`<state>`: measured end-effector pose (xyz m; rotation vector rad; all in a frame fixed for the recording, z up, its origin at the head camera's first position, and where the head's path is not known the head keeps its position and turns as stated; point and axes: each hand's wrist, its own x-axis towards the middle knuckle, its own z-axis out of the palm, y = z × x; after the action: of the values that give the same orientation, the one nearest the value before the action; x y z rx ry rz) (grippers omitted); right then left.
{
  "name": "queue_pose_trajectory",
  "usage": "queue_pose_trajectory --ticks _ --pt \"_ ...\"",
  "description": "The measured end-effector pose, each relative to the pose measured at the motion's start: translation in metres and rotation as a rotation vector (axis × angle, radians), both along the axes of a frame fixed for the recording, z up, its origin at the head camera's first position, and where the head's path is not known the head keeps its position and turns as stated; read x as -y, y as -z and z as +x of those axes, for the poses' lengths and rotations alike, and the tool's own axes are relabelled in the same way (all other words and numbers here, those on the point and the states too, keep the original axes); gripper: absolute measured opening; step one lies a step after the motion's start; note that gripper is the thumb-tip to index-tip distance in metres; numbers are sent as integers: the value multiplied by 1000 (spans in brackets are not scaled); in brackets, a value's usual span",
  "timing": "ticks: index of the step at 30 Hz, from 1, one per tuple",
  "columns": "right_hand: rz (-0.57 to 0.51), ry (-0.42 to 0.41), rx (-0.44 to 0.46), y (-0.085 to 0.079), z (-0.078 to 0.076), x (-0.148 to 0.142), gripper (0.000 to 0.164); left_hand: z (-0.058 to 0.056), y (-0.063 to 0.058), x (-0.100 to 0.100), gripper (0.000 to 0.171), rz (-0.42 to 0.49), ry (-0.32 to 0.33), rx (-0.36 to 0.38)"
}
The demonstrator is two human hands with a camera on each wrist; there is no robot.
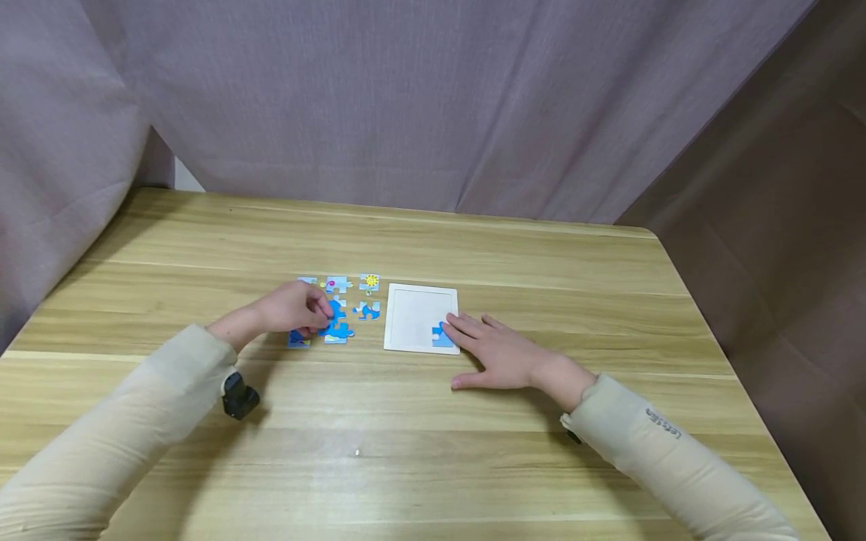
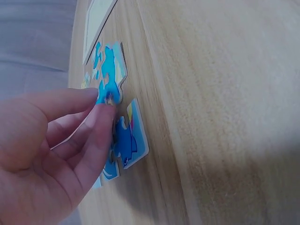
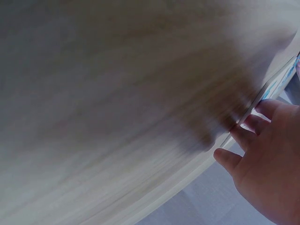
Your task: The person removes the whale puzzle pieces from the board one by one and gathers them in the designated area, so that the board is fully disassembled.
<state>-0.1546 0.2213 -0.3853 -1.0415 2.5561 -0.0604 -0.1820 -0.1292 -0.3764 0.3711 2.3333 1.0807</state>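
My left hand [image 1: 295, 306] is over the loose jigsaw pieces, thumb and fingertips pinching a blue puzzle piece [image 1: 331, 314]; in the left wrist view the fingers partly hide this piece. A blue piece with a coloured edge [image 2: 133, 136] lies beside that hand. Flat on the table to the right is a white puzzle tray [image 1: 413, 319]. One blue piece [image 1: 441, 336] sits in its lower right corner. My right hand [image 1: 504, 355] has its fingers spread, fingertips touching the tray's right edge by that corner piece.
Other pieces lie left of the tray, among them a sun piece [image 1: 370, 281], a pink-swirl piece [image 1: 337, 284] and a blue-and-white piece [image 1: 368, 311]. Everything rests on a wooden table [image 1: 406, 451]. Grey curtains [image 1: 379, 105] hang behind its far edge.
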Motion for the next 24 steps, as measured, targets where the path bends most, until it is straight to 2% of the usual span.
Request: queue_pose_trajectory --ticks 5,11,18,24 --pt "3 -1 -3 0 0 0 90 -3 0 -1 17 17 -10 -2" --pt "10 -5 -4 0 0 -1 90 -8 3 -13 23 108 -28 41" --pt "-7 -9 3 -1 0 0 89 -11 4 -41 28 182 -39 90" --pt "-38 21 33 -7 -4 0 86 -12 4 -74 28 191 -22 90"
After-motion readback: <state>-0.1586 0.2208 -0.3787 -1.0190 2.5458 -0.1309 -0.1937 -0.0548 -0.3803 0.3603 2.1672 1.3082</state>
